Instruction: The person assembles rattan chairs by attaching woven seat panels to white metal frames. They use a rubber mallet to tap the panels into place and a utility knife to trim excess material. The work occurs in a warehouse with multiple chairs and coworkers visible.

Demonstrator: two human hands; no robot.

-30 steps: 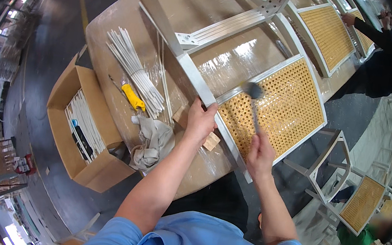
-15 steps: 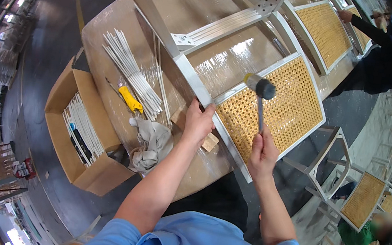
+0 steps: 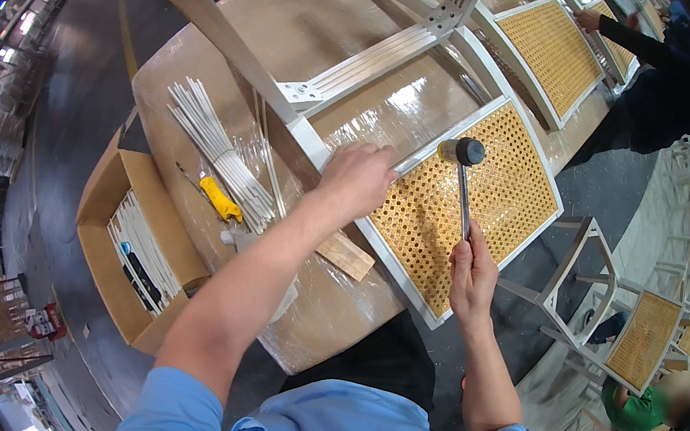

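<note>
A mallet (image 3: pixel 464 189) with a black and yellowish head and a metal shaft is in my right hand (image 3: pixel 474 274), its head raised over the woven cane panel (image 3: pixel 485 194). That panel fills the pale frame of a chair (image 3: pixel 391 264), which lies on the table. My left hand (image 3: pixel 356 181) rests on the frame at the panel's far left corner, fingers bent together over the rail; my thumb is hidden. Just below my left forearm, a small wooden block (image 3: pixel 346 255) lies beside the frame.
A bundle of white rods (image 3: pixel 219 153) and a yellow-handled tool (image 3: pixel 220 198) lie on the plastic-covered table (image 3: pixel 301 12). A cardboard box (image 3: pixel 167 224) of rods stands at left. Farther right are more cane chairs (image 3: pixel 545 55) and a co-worker's dark sleeve (image 3: pixel 637 43).
My left hand has moved up along the frame from its side rail to the panel's corner, uncovering more of the wooden block. The mallet stays raised over the panel, its shaft now more visible.
</note>
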